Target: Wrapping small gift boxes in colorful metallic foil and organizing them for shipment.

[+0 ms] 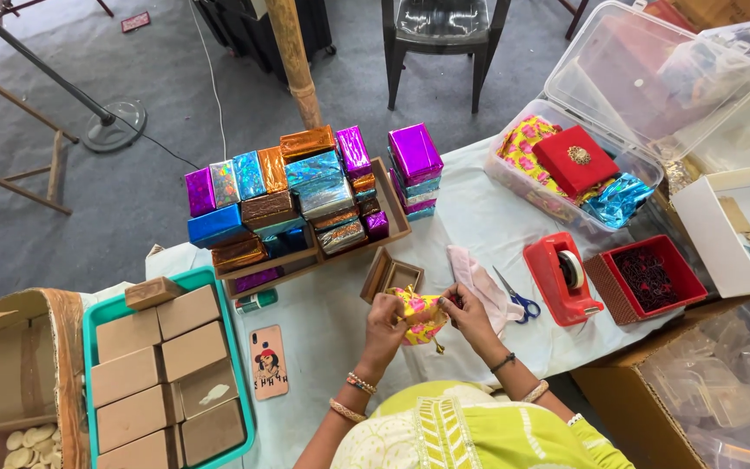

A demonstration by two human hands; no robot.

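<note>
Down at the bottom centre of the frame, both hands are bunched around a small yellow fabric pouch with pink flowers [419, 314], held just above the white cloth-covered table [479, 208]. Left hand [385, 318] has its fingers curled tight on the pouch's left side, right hand [469, 314] is pinching the right edge, so neither is open at all. Just above the pouch sits a small open wooden box [391, 274]. A bit right of the hands are blue-handled scissors [518, 300] and a red tape dispenser [560, 276]. Centre of the frame has a wooden tray stacked with shiny foil-wrapped boxes in purple, blue and orange [305, 204]. Lower left there's a teal tray of plain brown cardboard boxes [162, 373], with a phone in a peach case [268, 361] lying just beside it.
</note>
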